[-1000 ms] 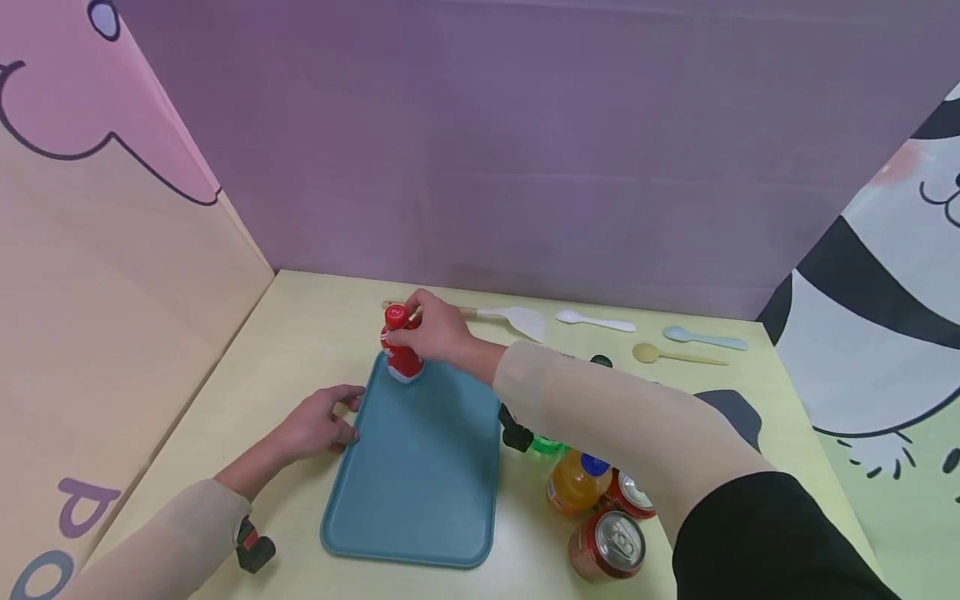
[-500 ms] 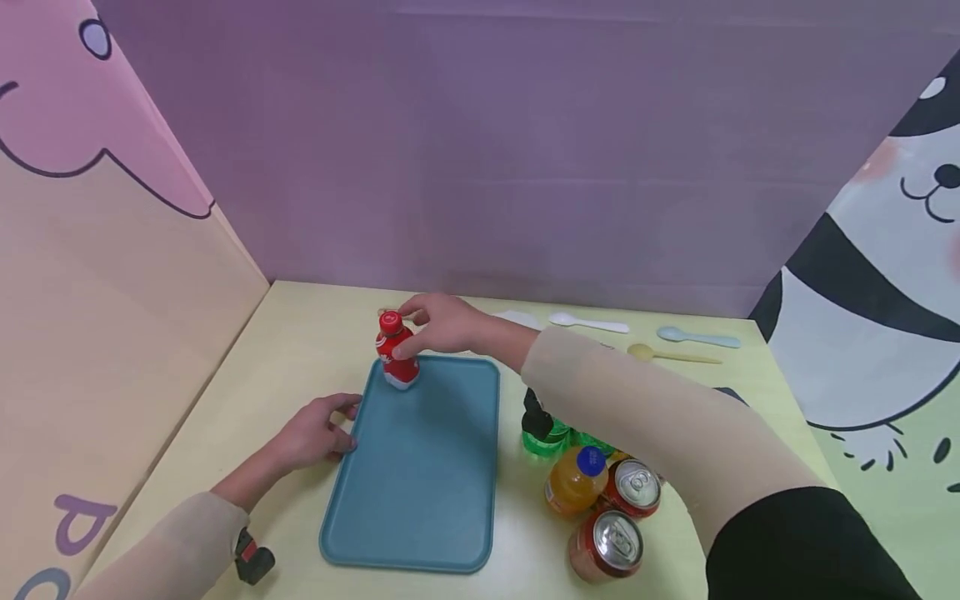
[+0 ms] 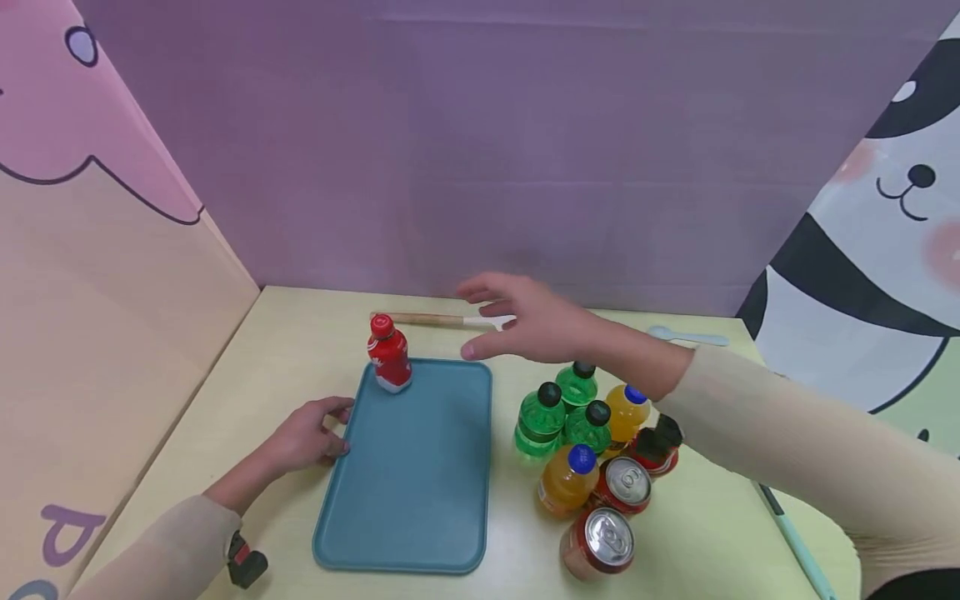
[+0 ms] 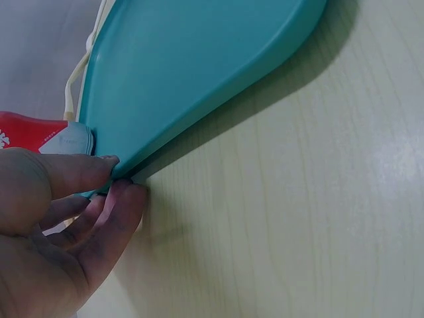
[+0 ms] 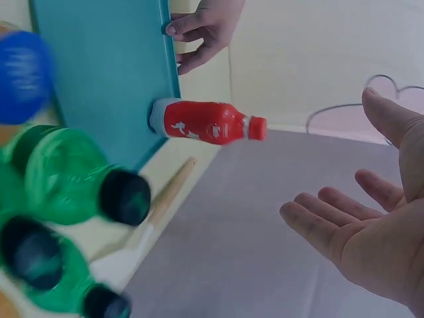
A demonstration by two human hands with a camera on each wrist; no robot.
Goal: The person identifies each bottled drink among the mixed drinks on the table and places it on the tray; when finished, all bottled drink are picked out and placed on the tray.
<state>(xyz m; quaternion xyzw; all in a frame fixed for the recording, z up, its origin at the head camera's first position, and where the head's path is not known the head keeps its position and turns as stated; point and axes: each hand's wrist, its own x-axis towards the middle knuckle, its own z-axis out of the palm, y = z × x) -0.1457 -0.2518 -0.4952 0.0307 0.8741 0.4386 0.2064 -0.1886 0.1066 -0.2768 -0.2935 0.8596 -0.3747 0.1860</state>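
Left hand pinches the blue tray by its edge, likely steadying it; right hand empty, fingers apart; red-capped bottle stands upright, far-left corner.

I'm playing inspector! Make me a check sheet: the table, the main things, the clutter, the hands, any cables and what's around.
Surface: pale wood-grain table.
Main things: blue tray flat on the table; red bottle upright in its far left corner.
Clutter: green bottles, orange bottles and cans grouped right of the tray; spatula beyond it; pale blue spoon far right.
Hands: left hand holds the tray's left edge; right hand is spread in the air, holding nothing.
Cables: nothing seen.
Surroundings: purple backdrop behind; panda picture on the right.
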